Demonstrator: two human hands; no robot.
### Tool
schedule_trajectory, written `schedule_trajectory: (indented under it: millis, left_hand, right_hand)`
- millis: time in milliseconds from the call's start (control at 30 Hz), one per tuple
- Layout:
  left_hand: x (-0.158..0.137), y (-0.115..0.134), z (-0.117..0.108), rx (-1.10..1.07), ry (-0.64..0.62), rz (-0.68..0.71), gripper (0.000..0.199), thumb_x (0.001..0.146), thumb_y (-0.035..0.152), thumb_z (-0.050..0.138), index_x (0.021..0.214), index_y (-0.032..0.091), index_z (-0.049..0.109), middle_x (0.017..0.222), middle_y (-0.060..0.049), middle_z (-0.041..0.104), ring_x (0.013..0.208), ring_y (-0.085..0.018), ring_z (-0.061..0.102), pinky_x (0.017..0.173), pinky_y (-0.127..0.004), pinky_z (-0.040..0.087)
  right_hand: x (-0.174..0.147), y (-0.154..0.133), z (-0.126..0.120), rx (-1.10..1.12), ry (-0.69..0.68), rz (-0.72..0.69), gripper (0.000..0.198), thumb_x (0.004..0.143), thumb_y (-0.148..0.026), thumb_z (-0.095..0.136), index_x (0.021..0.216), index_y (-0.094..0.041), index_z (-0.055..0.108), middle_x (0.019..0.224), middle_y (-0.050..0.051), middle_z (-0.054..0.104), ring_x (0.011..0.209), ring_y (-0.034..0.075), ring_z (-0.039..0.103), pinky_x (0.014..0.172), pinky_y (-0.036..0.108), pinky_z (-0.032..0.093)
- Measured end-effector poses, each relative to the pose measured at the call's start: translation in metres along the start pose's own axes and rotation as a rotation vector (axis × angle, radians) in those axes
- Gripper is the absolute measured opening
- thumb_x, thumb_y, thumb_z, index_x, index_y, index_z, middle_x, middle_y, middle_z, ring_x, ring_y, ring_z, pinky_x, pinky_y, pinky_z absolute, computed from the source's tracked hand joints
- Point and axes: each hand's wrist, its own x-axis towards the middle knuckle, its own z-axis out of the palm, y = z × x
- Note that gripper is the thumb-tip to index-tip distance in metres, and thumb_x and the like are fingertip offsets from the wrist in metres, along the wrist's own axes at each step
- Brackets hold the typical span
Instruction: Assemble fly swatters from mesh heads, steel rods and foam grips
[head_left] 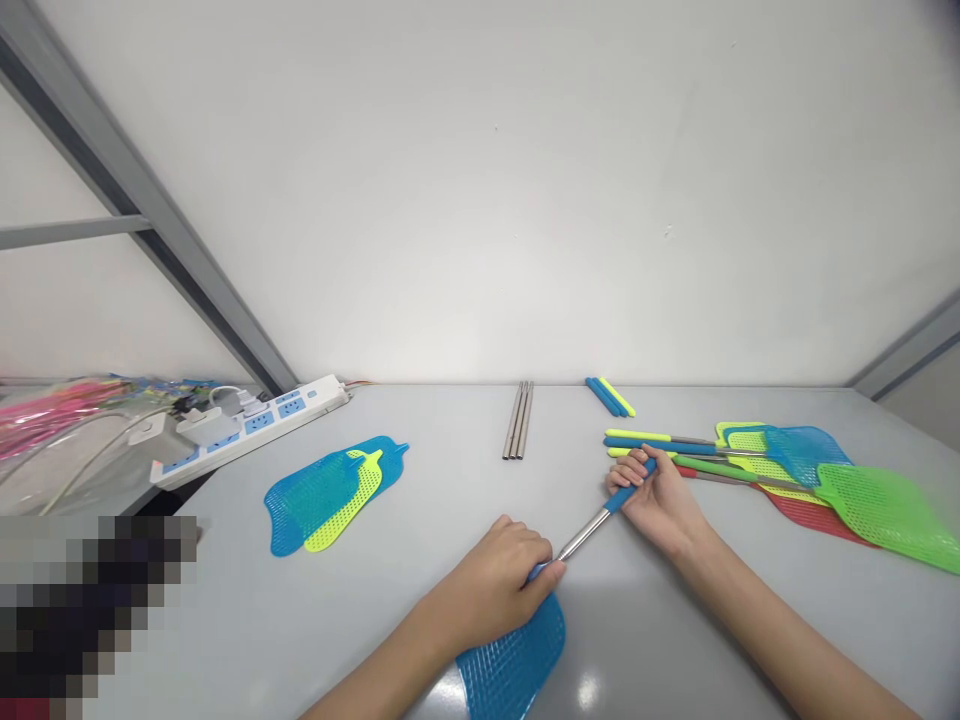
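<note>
A blue fly swatter (517, 660) slants across the table in front of me, its mesh head toward me and a metal rod running up to a blue grip. My left hand (510, 570) is closed around the neck of the head, where the rod meets it. With fingers curled, my right hand (656, 500) holds the blue grip at the far end. Just beyond that hand lie several assembled fly swatters (806, 450) in yellow, blue, green and red, overlapping, with their handles pointing left.
Loose swatter heads (322, 495), blue and yellow, overlap at the left. Metal rods (517, 420) lie near the wall, with blue and yellow grips (609, 397) to their right. A white power strip (255, 425) with plugs and bagged pink items (67, 420) are at far left.
</note>
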Motion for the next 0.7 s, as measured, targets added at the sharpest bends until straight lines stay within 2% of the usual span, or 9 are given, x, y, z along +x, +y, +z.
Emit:
schedule_trajectory:
  millis: [700]
  left_hand:
    - [-0.0008, -0.0007, -0.0007, 0.019, -0.011, -0.006, 0.029, 0.086, 0.028, 0.029, 0.062, 0.017, 0.04, 0.065, 0.001, 0.053, 0.067, -0.011, 0.048, 0.069, -0.026, 0.031]
  right_hand:
    - [0.0042, 0.0007, -0.0038, 0.007, 0.008, 0.047, 0.016, 0.073, -0.017, 0.042, 0.06, -0.018, 0.032, 0.047, -0.007, 0.026, 0.038, 0.005, 0.03, 0.038, 0.02, 0.034]
